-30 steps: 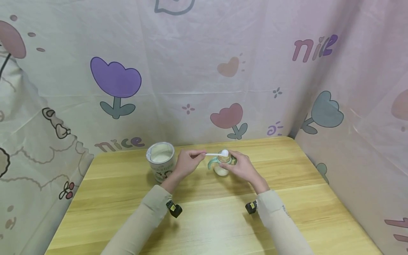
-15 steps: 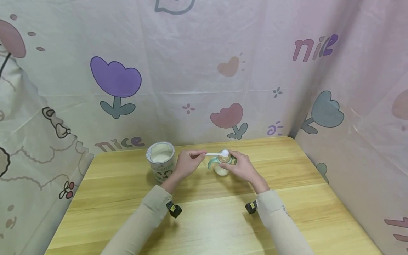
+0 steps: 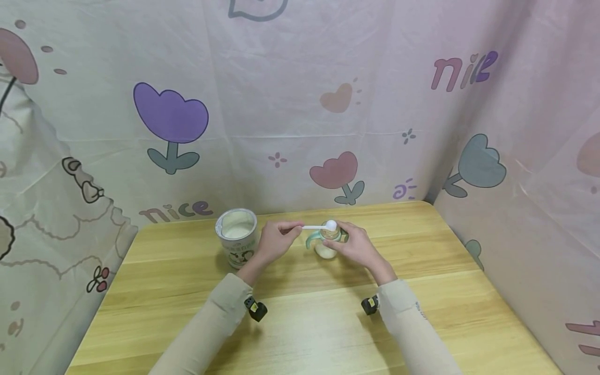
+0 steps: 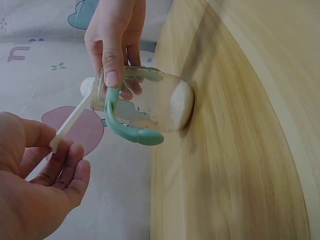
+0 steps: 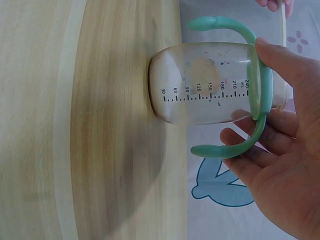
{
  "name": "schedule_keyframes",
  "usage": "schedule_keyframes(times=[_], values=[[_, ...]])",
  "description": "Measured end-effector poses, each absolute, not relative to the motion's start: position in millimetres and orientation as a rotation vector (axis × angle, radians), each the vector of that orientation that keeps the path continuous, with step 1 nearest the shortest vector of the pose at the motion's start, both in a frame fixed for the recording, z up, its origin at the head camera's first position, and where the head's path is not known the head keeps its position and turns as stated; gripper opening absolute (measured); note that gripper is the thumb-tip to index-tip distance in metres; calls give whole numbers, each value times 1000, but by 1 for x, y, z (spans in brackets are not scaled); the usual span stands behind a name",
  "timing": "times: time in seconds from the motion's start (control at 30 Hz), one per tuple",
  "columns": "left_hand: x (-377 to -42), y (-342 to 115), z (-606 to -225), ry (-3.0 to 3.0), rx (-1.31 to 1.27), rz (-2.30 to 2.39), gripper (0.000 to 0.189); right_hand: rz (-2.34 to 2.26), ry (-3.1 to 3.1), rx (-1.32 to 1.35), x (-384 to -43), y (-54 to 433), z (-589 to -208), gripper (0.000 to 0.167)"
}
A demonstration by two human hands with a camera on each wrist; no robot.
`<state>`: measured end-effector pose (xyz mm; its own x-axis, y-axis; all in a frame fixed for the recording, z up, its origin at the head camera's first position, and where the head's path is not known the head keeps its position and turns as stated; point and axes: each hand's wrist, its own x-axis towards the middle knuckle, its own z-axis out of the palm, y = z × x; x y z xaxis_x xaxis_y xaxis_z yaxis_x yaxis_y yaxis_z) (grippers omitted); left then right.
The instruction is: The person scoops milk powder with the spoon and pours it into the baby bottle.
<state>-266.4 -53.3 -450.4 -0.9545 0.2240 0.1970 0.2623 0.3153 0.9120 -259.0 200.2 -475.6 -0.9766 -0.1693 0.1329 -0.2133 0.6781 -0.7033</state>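
A clear baby bottle (image 5: 215,80) with green handles (image 4: 132,131) and a printed scale stands upright on the table, whitish powder at its bottom. My right hand (image 3: 357,245) grips it at the handle ring near the neck. Between thumb and fingers my left hand (image 3: 275,240) pinches the handle of a white scoop (image 3: 315,227). The scoop's bowl (image 3: 330,225) is over the bottle's open mouth; whether powder is in it cannot be told. Left of the left hand stands an open can (image 3: 240,249) with pale powder inside.
The wooden table (image 3: 300,323) reaches back to a patterned cloth (image 3: 262,104) hung behind and at both sides. The can is close to the left forearm, near the table's back edge.
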Motion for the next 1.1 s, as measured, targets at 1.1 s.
schedule_keyframes(times=[1.1], values=[[-270, -46, -450, -2379, -176, -2123, 27, 1207, -2815, 323, -261, 201, -479, 76]])
